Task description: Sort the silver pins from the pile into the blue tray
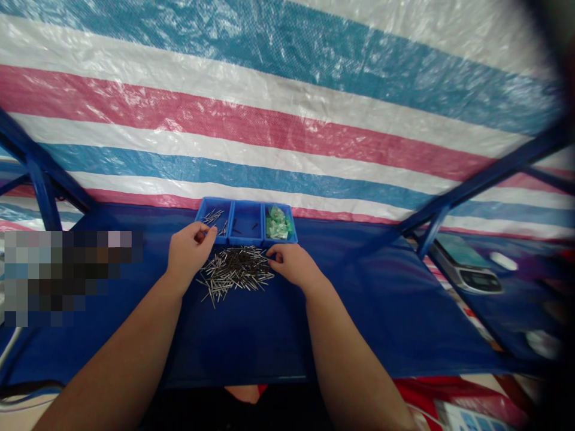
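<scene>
A loose pile of thin metal rods [238,269], like nails or screws, lies on the blue table; some are silver and some dark. Behind the pile stand three joined blue bins. The left bin [210,206] holds several silver rods [212,216], the middle bin [246,209] a few dark ones [254,227], and the right bin a crumpled green plastic bag [278,224]. My left hand [191,248] is at the front of the left bin, thumb and fingers pinched. My right hand [291,262] touches the pile's right edge with curled fingers. Whatever either pinches is too small to make out.
The blue table [359,299] extends to both sides. Blue metal frame bars [431,230] rise at left and right, with a striped plastic sheet [269,120] behind. A digital scale [478,280] stands beyond the right bars. A blurred-out patch covers the left side.
</scene>
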`<action>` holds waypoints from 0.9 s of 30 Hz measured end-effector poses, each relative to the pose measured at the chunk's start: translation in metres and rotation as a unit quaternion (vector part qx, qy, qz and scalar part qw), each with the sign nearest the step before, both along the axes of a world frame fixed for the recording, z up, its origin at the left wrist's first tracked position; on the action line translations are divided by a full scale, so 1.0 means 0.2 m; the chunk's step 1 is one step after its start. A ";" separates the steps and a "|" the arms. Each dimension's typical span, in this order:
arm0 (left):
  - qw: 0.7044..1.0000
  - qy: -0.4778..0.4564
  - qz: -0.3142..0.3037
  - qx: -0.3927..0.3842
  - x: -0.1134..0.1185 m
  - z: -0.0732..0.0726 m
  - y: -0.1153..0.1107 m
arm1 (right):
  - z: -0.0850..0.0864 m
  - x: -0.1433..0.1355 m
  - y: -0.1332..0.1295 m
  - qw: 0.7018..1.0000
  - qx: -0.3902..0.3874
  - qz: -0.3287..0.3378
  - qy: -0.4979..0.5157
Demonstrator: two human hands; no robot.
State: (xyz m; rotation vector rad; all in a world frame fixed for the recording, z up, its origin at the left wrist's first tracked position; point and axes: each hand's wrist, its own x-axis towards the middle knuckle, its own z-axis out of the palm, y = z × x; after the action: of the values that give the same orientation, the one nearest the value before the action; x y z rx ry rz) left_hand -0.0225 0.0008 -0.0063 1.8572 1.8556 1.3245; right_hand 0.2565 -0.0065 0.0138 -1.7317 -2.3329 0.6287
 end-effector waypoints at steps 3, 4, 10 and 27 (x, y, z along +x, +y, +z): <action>0.999 -0.003 -0.032 -0.004 0.03 0.00 -0.02 | -0.01 -0.01 0.00 1.000 0.001 -0.003 -0.008; 0.999 -0.002 -0.041 -0.007 0.03 0.00 -0.02 | -0.01 -0.02 0.00 1.000 0.002 -0.006 -0.010; 0.997 -0.001 -0.075 -0.014 0.05 -0.02 -0.02 | -0.03 -0.03 0.00 1.000 0.008 -0.003 -0.011; 0.956 0.038 -0.288 -0.046 0.11 0.02 -0.07 | 0.06 0.04 -0.02 0.996 0.058 0.029 0.060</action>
State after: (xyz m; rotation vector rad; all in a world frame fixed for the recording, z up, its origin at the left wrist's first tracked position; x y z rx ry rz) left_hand -0.0001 -0.0134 -0.0022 2.1838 1.2214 0.9542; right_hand 0.2637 -0.0113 0.0265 -1.5383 -2.2963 0.5775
